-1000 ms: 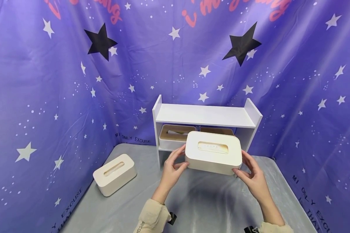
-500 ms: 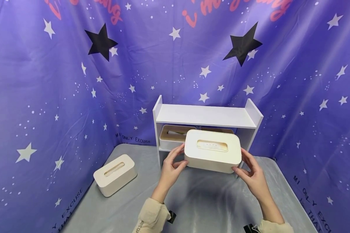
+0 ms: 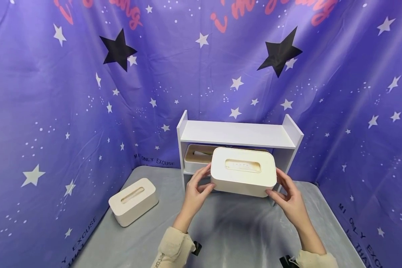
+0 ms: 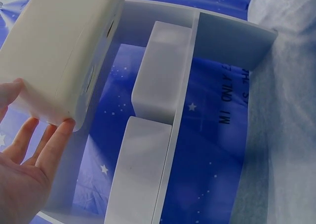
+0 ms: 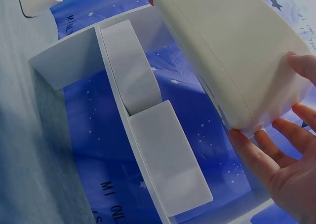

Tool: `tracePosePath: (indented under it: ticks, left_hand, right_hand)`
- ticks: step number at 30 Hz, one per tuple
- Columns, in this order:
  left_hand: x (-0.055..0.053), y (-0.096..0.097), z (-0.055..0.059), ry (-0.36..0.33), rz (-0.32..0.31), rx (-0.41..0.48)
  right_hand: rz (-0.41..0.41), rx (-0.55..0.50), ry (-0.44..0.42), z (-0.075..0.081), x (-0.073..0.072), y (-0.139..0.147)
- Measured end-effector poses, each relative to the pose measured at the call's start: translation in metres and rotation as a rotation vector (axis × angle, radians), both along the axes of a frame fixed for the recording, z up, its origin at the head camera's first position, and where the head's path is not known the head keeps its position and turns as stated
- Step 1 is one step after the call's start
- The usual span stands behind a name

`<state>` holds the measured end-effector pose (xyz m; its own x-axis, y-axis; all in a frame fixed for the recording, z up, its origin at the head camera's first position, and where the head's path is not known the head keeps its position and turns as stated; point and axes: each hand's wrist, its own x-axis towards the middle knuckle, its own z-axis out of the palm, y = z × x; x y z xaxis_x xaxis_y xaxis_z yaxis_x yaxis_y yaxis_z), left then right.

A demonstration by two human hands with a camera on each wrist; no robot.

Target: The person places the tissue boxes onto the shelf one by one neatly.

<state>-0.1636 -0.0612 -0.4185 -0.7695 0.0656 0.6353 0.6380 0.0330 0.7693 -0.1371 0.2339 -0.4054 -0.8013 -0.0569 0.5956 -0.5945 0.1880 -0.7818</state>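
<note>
A cream tissue box point(image 3: 243, 178) with a slot in its lid is held up in front of a white shelf point(image 3: 236, 134). My left hand point(image 3: 195, 195) grips its left end, thumb at the lower front edge. At its right end my right hand point(image 3: 289, 197) grips it the same way. In the left wrist view the fingertips of my left hand point(image 4: 34, 160) press the box's end. The right wrist view shows my right hand point(image 5: 281, 160) curled around the other end. The held box overlaps the shelf's middle level in the head view.
Two boxes stand side by side on the shelf's middle level; the left one point(image 3: 198, 158) has a wood-toned top with something pale in its slot. A second cream tissue box point(image 3: 134, 203) rests on the grey cloth-covered table point(image 3: 147, 238) at left. Purple star-printed curtains surround the table.
Both hands have raised the held tissue box slightly and shifted it a little to the left, covering more of the right box on the shelf. The box at left stays put.
</note>
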Motion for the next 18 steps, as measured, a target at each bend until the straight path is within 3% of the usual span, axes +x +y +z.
tracePosePath:
  ticks: [9,18]
  left_hand:
    - [-0.002,-0.003,0.001,0.022,-0.027,0.02]
    - [-0.004,-0.004,0.007,0.033,-0.002,0.003]
  right_hand:
    - [0.036,-0.035,0.018,0.005,-0.002,-0.003]
    - [0.059,-0.038,0.042,0.012,-0.003,-0.006]
